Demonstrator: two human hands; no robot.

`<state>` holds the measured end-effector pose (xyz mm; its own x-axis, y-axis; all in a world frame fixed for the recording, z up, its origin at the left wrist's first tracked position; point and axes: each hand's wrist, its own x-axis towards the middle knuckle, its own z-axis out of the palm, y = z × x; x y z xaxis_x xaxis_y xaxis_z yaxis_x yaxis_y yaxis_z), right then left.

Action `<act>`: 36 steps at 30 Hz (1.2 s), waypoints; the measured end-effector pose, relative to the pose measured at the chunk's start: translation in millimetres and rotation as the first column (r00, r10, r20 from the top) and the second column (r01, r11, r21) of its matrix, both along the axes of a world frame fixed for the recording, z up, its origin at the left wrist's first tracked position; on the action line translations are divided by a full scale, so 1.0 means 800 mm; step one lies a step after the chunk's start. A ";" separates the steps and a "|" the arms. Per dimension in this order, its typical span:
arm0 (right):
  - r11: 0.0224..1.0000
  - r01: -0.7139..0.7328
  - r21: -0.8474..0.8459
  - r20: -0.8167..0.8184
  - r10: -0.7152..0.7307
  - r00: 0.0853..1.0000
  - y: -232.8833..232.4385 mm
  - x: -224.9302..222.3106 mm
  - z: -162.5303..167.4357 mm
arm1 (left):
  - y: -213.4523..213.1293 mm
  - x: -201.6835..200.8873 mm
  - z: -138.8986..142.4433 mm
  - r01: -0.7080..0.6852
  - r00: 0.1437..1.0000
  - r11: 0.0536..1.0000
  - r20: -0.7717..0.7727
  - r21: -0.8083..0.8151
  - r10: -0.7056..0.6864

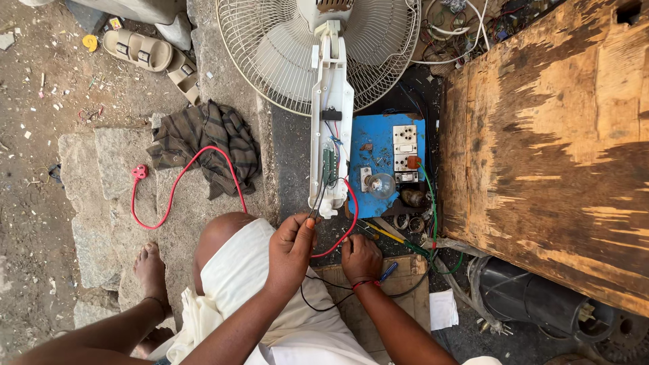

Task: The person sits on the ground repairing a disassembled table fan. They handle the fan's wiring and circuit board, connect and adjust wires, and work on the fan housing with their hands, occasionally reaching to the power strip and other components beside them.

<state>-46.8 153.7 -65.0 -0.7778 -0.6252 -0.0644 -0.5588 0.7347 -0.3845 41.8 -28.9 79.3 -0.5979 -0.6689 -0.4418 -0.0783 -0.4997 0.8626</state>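
Both hands are busy: left hand [289, 247] pinching thin black wires [318, 199] at the open white fan stand [331, 122], right hand [360, 258] fisted round a blue-handled tool [388, 272], red cable [176, 186] snaking past, blue switchboard [378, 152] and wooden counter [547, 149] beyond.

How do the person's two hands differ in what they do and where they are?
The left hand is raised and pinches thin dark wires at the lower end of the white fan column; the right hand sits lower, over the wooden board, holding a blue-handled tool. Only the right wrist wears a red thread. Both are bare.
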 end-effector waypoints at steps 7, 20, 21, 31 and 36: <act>1.000 0.008 -0.017 0.002 -0.008 1.000 0.004 0.005 0.007 | 0.006 0.000 -0.004 0.001 0.999 1.000 0.033 0.028 -0.002; 1.000 0.017 -0.010 0.050 -0.017 0.999 0.007 0.014 0.010 | 0.002 0.000 -0.015 -0.003 0.994 0.999 0.112 0.033 -0.001; 1.000 0.023 -0.007 0.051 -0.023 0.998 0.008 0.016 0.010 | 0.002 0.000 -0.015 0.002 0.994 0.999 0.111 0.038 -0.006; 0.999 0.030 -0.018 0.055 -0.029 0.998 0.005 0.018 0.007 | 0.003 0.001 -0.012 0.002 0.995 0.998 0.103 0.058 -0.008; 0.998 0.027 -0.062 0.018 -0.026 1.000 -0.002 0.015 0.006 | 0.001 0.003 -0.013 -0.005 0.996 0.999 0.091 0.047 0.001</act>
